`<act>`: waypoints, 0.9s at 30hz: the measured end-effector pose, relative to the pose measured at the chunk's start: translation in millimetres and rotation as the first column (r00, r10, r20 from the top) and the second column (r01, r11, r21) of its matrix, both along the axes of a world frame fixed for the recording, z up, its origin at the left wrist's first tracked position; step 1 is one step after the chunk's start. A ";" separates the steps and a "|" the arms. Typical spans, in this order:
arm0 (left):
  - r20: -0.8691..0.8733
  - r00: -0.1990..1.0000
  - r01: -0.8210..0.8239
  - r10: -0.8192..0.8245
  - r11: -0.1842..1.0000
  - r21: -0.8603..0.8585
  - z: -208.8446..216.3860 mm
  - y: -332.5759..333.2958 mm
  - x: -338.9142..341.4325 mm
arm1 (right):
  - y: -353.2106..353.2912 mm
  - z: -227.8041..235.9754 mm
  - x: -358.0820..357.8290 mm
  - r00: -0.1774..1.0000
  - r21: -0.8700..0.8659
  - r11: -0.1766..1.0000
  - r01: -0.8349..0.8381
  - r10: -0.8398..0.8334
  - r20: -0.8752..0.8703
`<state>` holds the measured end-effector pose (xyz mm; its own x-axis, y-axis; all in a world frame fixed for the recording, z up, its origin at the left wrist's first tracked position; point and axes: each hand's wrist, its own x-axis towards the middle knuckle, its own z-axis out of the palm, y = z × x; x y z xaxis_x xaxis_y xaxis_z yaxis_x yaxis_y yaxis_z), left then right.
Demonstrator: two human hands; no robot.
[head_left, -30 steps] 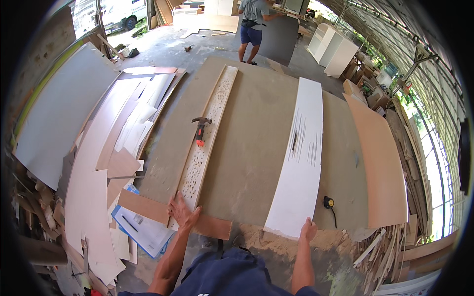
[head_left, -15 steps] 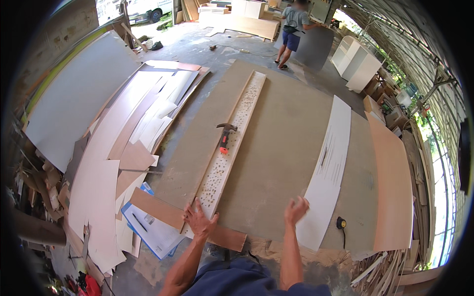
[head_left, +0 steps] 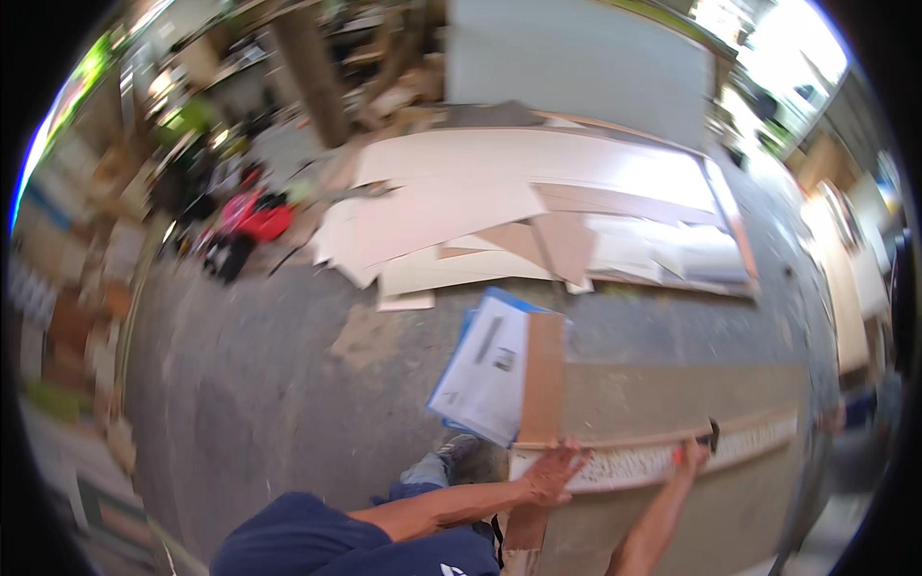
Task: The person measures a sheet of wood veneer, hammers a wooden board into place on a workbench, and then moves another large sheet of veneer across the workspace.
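Observation:
My left hand lies with fingers spread on the near end of a long narrow white board with speckles along it. Farther along the same board, my right hand is closed round the handle of a claw hammer. Only a bit of red handle and the dark head show. Beneath the board is a large brown-grey sheet. A brown wooden strip sticks out from under the board's end, beside blue-edged papers.
Stacked white and brown offcut sheets lie on the floor ahead, with a pale panel leaning behind them. A blurred red item is among clutter at left. My shoe is near the papers.
The view has swung to the left. My right hand has moved from the sheet's right side to the hammer and taken hold of it. My left hand stays at the board's near end.

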<state>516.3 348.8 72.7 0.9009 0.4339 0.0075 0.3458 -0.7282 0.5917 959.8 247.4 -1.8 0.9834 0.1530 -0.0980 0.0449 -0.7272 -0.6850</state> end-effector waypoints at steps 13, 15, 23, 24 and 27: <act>0.118 0.992 -0.033 0.036 0.999 -0.028 -21.3 -21.7 -2.4 | -139.4 42.7 -330.9 0.989 -0.035 0.988 0.149 -0.150 -0.015; -0.034 0.998 -0.044 0.043 0.998 -0.051 -10.0 -18.8 -2.9 | -168.0 34.3 -407.3 0.978 -0.208 0.973 0.094 -0.052 0.200; -0.116 0.993 0.010 0.002 0.995 0.101 13.2 -56.9 1.2 | -190.3 6.3 -534.1 0.769 0.331 0.698 0.635 -0.531 -0.357; -0.131 0.991 -0.017 0.033 0.992 0.123 10.1 -51.2 -3.5 | -170.9 18.9 -530.9 0.799 0.362 0.713 0.600 -0.516 -0.308; -0.117 0.993 0.015 -0.001 0.992 0.125 7.1 -60.3 -11.0 | -175.8 7.9 -537.3 0.817 0.284 0.773 0.568 -0.487 -0.309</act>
<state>505.4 288.5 79.8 0.9022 0.4290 -0.0435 0.4008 -0.7972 0.4515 422.5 71.6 6.1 0.8805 -0.3205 -0.3493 -0.4451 -0.3047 -0.8421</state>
